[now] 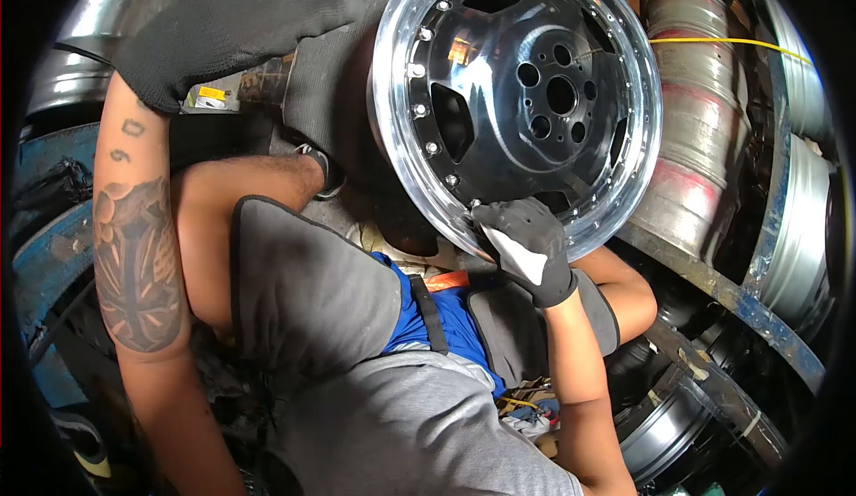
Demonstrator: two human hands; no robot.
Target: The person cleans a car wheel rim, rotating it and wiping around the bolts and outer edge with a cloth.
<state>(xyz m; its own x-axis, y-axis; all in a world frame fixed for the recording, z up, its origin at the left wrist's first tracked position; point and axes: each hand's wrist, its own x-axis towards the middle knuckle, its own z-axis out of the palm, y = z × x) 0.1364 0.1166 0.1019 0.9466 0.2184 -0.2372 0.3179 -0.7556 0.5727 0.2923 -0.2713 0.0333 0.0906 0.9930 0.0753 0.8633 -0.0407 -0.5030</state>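
Note:
A car wheel rim [499, 144] with a polished lip, black centre and ring of small bolts stands tilted before me. My right hand [535, 242], in a black glove, is closed at the rim's lower lip. A white piece that looks like cloth [517, 257] shows in its grip; the fingertips are partly hidden. My left hand [245, 32], also gloved in black, stretches forward with its thumb and fingers apart, left of the rim. It lies over a dark grey surface [325, 86], and I cannot tell whether it touches it. Nothing shows in it.
Stacked metal rims [687, 131] stand at the right behind a worn blue metal frame [722, 295]. Another silver rim [664, 438] lies at the lower right. A yellow cord [722, 40] crosses the upper right. A shiny metal cylinder [111, 28] stands at the upper left.

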